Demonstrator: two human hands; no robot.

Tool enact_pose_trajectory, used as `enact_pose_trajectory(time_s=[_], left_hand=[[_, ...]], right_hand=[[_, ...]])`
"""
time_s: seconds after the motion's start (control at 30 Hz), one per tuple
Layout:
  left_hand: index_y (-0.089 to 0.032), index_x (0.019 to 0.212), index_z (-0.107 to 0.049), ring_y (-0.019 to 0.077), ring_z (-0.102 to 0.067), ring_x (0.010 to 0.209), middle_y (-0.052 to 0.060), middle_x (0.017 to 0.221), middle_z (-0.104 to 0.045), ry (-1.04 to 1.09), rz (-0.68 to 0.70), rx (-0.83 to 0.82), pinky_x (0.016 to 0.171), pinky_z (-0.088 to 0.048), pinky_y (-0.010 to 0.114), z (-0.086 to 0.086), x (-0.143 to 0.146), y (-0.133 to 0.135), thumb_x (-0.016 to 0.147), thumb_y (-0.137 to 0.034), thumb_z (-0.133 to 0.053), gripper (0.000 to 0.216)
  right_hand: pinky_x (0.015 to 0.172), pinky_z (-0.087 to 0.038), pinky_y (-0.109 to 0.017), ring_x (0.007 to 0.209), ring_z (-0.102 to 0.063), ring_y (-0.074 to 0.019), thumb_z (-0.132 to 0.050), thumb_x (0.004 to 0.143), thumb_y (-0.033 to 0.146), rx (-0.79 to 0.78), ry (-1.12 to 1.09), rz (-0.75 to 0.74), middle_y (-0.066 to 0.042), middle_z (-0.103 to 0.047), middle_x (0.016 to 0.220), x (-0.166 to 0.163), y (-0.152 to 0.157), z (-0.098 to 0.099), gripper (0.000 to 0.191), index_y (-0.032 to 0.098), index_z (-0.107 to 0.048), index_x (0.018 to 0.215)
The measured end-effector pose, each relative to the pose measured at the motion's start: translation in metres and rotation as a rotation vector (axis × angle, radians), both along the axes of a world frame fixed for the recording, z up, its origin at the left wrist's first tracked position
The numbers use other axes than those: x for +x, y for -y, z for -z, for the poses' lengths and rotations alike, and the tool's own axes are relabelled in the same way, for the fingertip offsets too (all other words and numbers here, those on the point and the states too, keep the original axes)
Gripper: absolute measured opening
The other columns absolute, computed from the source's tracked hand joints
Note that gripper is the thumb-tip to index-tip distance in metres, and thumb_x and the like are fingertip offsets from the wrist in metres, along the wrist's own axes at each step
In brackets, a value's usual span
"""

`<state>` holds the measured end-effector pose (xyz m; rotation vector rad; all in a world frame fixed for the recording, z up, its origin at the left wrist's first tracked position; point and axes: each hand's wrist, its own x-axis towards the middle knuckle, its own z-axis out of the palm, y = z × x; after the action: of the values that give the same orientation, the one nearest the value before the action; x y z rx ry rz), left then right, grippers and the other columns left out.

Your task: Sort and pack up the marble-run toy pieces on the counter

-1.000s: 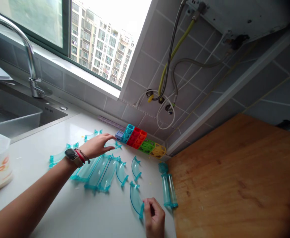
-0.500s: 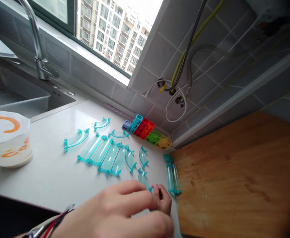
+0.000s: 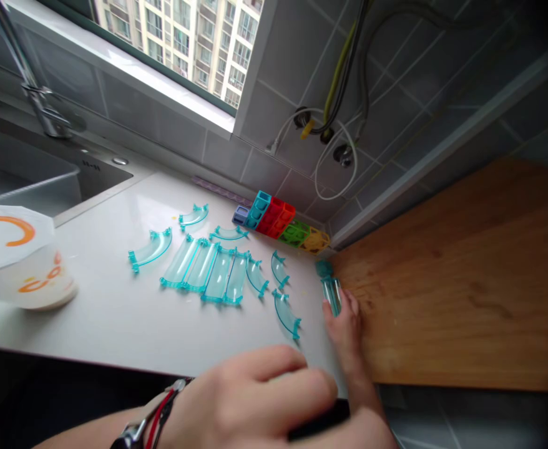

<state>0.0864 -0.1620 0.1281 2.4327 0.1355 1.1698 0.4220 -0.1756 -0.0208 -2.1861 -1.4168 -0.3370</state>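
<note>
We are looking along a white counter point(image 3: 128, 324) below a window, where a lidded cup point(image 3: 25, 262) is standing at the left near the sink point(image 3: 103, 181). Moving right, a curved clear piece point(image 3: 155, 251) is lying apart from a row of four straight pieces point(image 3: 215, 274). Close to the camera, our left hand point(image 3: 250, 399) is hanging before the counter's edge, fingers curling; we are not managing to tell whether it is holding anything. Beyond it, coloured blocks point(image 3: 274, 218) are lining the wall. The nearest curved piece point(image 3: 285, 314), which our right hand was pinching a second ago, is now lying free. That right hand point(image 3: 342, 308) is instead closing thumb and fingers around a straight pair point(image 3: 331, 292) beside the wooden board point(image 3: 442, 299). We are judging that the work is passing from the spread-out pieces to this pair.
</note>
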Motion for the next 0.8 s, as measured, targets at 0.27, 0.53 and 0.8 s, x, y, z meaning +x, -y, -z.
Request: enact_pose_trajectory(time_s=[0.27,0.53,0.8], left_hand=[[-0.021,0.128,-0.066,0.0351,-0.073,0.090,0.014,0.102,-0.074,-0.786,-0.397,-0.155,0.076,-0.057,0.045,0.036,0.018,-0.031,0.082,-0.038,-0.083,0.052],[-0.018,0.129,-0.067,0.0426,-0.073,0.100,0.020,0.110,-0.075,-0.791,-0.332,-0.216,0.086,-0.057,0.057,0.048,0.027,-0.048,0.089,-0.042,-0.075,0.047],[-0.022,0.145,-0.046,0.0323,-0.071,0.115,0.019,0.133,-0.067,-0.307,0.013,-0.804,0.091,-0.059,0.045,0.067,0.057,-0.056,0.086,-0.059,-0.075,0.076]], right_hand=[[0.088,-0.051,-0.042,0.102,-0.069,-0.0346,-0.062,0.089,0.039,-0.119,-0.004,0.024,-0.021,-0.074,0.109,0.017,0.003,0.000,0.038,0.012,-0.074,0.113],[0.063,-0.046,-0.033,0.064,-0.066,-0.0239,-0.061,0.090,0.043,-0.029,-0.129,0.009,-0.009,-0.073,0.072,0.010,0.005,-0.029,0.028,0.021,-0.064,0.072],[0.044,-0.042,-0.021,0.054,-0.053,-0.0124,-0.072,0.090,0.049,0.197,-0.864,-0.260,0.003,-0.057,0.071,-0.081,0.028,-0.064,0.031,0.021,-0.060,0.084]])
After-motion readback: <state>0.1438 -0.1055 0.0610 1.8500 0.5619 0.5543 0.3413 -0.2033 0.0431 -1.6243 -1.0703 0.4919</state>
